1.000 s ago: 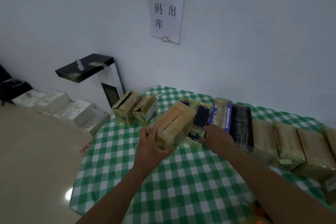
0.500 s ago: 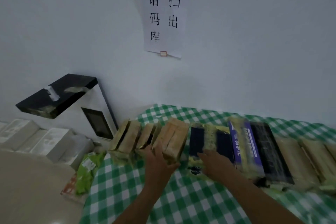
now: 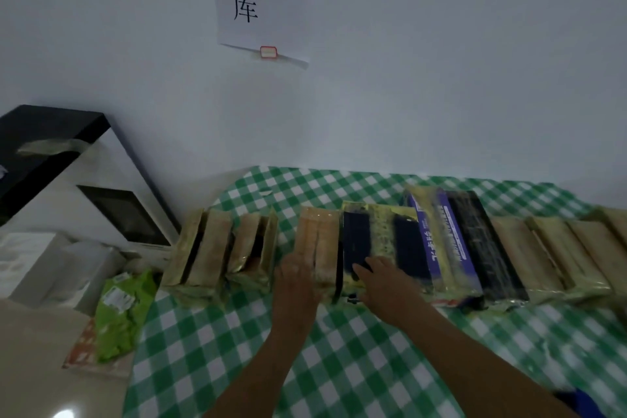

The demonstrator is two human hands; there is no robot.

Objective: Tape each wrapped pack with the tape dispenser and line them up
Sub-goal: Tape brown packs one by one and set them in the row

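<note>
A row of wrapped packs runs across the green checked table [image 3: 339,366]. My left hand [image 3: 295,278] grips the near end of a tan wrapped pack [image 3: 319,237] that lies in the row. To its right lies a yellow-and-dark pack [image 3: 380,234], and my right hand [image 3: 383,282] rests flat on its near end, fingers spread. Two tan packs [image 3: 217,248] lie further left, with a small gap before the held one. A purple-edged pack [image 3: 437,241], a black pack [image 3: 481,244] and several tan packs [image 3: 556,254] continue to the right. No tape dispenser shows.
A white wall with a paper sign [image 3: 264,0] stands behind the table. Left of the table are a black-and-white box [image 3: 84,180], white boxes [image 3: 44,265] and a green bag [image 3: 118,312] on the floor. A blue object [image 3: 583,400] sits at the lower right.
My left hand carried the tan pack from mid-air down into the row and set it beside the yellow-and-dark pack. My right hand stayed on that pack. The camera moved closer.
</note>
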